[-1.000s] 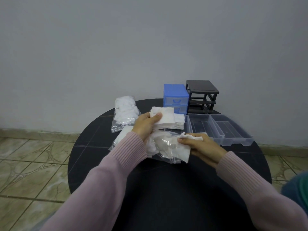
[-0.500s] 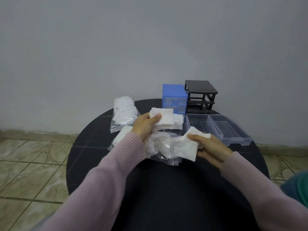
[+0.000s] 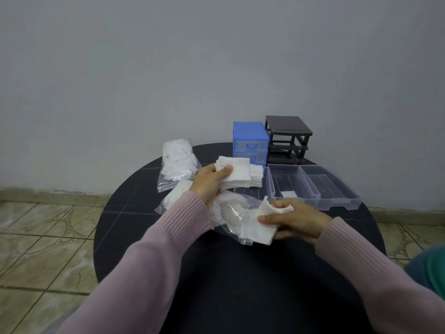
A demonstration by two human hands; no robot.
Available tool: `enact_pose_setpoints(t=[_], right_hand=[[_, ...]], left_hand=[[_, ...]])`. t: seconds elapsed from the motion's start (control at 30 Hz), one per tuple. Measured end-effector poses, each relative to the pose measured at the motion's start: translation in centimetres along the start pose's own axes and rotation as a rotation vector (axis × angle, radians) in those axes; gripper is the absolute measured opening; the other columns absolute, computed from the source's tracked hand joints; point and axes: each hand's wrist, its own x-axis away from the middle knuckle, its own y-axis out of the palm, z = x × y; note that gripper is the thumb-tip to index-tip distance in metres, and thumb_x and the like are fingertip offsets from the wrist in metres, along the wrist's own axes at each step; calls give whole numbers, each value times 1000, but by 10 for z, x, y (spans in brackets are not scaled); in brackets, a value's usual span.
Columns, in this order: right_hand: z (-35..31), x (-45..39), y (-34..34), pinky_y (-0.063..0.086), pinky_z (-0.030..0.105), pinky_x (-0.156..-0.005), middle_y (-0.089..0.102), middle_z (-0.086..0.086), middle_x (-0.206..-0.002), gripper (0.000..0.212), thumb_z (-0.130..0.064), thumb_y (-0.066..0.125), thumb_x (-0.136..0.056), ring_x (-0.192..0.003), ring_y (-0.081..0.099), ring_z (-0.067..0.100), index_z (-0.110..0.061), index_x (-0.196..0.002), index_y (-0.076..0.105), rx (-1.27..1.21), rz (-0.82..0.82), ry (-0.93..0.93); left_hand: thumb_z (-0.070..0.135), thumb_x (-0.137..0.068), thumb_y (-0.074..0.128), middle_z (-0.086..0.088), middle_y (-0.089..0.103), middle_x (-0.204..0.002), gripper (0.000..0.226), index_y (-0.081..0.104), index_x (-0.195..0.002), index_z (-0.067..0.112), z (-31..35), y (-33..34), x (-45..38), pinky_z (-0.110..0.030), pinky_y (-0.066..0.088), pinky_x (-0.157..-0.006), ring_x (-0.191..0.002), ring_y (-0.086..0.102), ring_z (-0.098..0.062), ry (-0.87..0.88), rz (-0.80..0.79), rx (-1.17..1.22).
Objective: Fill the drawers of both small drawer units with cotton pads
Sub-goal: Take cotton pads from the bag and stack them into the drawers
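A: So, from the left: why is that sealed bag of cotton (image 3: pixel 177 162) parked out at ten o'clock on the desk (image 3: pixel 134 208)?

B: Spare stock, I'd judge, kept clear of the work. Next over, the left hand (image 3: pixel 209 183) grips a stack of square cotton pads (image 3: pixel 237 175), thumb pressed on top, held above the desk so more can be added to it.

A: And the crumpled open bag (image 3: pixel 228 213) at the centre?

B: That is the source. The right hand (image 3: pixel 295 219) pinches one pad (image 3: pixel 258 224) at the bag's mouth, fingers curled round its edge, probably drawing it out.

A: Where do the pads go?

B: Two clear drawers (image 3: pixel 313 189) lie side by side at two o'clock, pulled out and nearly bare; one small white piece sits in the nearer-left one. Behind them at one o'clock stand the blue unit (image 3: pixel 250 142), drawers in, and the black frame (image 3: pixel 287 138), gutted.

A: Room to move?

B: The near half of the desk is open. The right drawer's corner lies close to the desk's rim, so a nudge could tip it off.
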Motion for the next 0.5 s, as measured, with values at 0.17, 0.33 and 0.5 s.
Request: enact_pose_setpoints(t=[0.17, 0.33, 0.5], right_hand=[[-1, -1, -4, 57, 24, -62, 69, 5, -89, 13, 1, 66, -80, -81, 67, 15, -6, -90, 63, 82, -12, 42], [-7, 4, -2, 55, 30, -72, 64, 11, -101, 21, 14, 49, -83, -91, 61, 20, -6, -83, 57, -102, -33, 16], [-8, 10, -1, 48, 43, -81, 63, 16, -100, 32, 17, 39, -84, -92, 59, 27, -8, -94, 57, -331, -45, 28]], left_hand=[[12, -93, 54, -3, 64, -84, 13, 59, -104, 5, 0, -1, 0, -20, 49, -61, -71, 60, -14, -3, -6, -6], [11, -94, 53, -4, 63, -84, 10, 58, -101, 5, 0, -1, 0, -24, 50, -68, -72, 59, -15, 1, -15, -4], [11, -94, 53, -5, 62, -85, 7, 57, -98, 6, -1, -1, -1, -24, 48, -68, -72, 58, -15, -1, -13, -7]])
